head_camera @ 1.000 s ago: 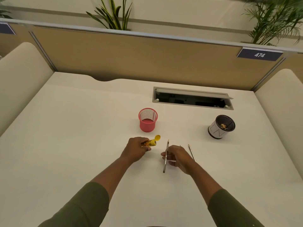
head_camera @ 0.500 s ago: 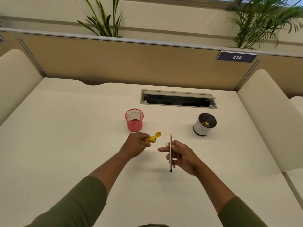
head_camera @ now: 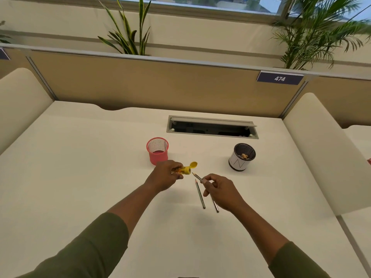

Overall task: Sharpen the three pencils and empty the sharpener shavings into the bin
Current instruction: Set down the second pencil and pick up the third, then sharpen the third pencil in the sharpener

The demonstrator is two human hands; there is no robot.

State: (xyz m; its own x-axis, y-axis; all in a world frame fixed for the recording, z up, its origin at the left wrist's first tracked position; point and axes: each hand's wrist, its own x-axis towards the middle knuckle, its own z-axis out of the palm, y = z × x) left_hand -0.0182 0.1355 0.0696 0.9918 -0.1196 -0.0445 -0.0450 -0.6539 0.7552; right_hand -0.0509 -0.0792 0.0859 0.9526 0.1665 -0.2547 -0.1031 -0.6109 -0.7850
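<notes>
My left hand (head_camera: 163, 176) grips a yellow sharpener (head_camera: 185, 169) with shavings in its clear body; its lid (head_camera: 193, 164) hangs open. My right hand (head_camera: 221, 192) pinches a grey pencil (head_camera: 198, 177) above the desk. The pencil's sharp tip points at the sharpener's mouth, a short gap away. A second pencil (head_camera: 200, 194) lies on the desk between my hands. A third pencil (head_camera: 215, 206) sticks out from under my right hand, mostly hidden. The bin (head_camera: 236, 164), a black mesh cup with a white wrap, stands at the right and holds some shavings.
A pink mesh cup (head_camera: 158, 157) stands just beyond my left hand. An open cable tray (head_camera: 212, 128) is set into the desk behind both cups. A tan partition closes the back, and padded dividers (head_camera: 313, 149) flank the sides.
My right hand lifted one pencil off the desk, held it upright, then swung its tip towards the sharpener. My left hand kept hold of the sharpener. The view tilted up.
</notes>
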